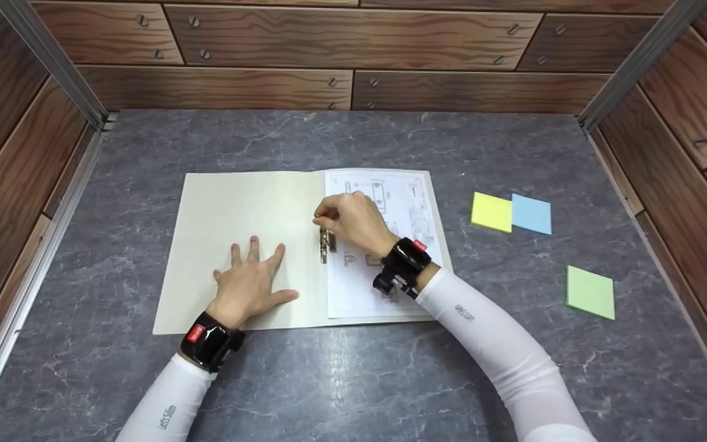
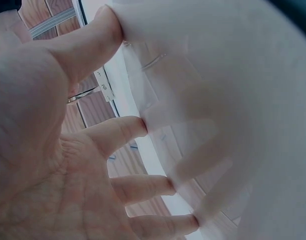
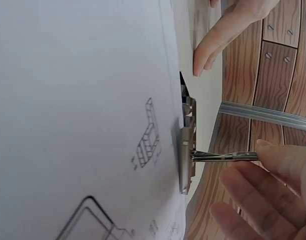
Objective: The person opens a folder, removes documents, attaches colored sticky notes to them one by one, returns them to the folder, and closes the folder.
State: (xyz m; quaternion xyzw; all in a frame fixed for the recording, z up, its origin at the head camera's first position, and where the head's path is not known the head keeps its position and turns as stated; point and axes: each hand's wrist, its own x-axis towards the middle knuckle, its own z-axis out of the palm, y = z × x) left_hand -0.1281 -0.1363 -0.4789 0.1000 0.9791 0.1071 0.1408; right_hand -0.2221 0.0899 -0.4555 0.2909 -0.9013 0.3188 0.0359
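An open cream file folder (image 1: 231, 209) lies flat, with printed drawing sheets (image 1: 412, 294) on its right side. Along the fold sits a metal clip (image 3: 187, 145) at the sheets' left edge. Its lever (image 3: 227, 156) stands up from the clip, and my right hand (image 1: 353, 218) pinches the lever's end between thumb and fingers. My left hand (image 1: 246, 285) rests spread on the folder's left cover, fingertips pressing the surface in the left wrist view. Part of the clip is hidden under my right hand in the head view.
Right of the folder are a yellow sticky-note pad (image 1: 491, 212) and a blue pad (image 1: 531, 213), edge to edge. A green pad (image 1: 590, 292) lies nearer me. Wood-patterned panels (image 1: 353, 37) and metal rails (image 1: 53, 61) border the grey marbled table (image 1: 329, 380).
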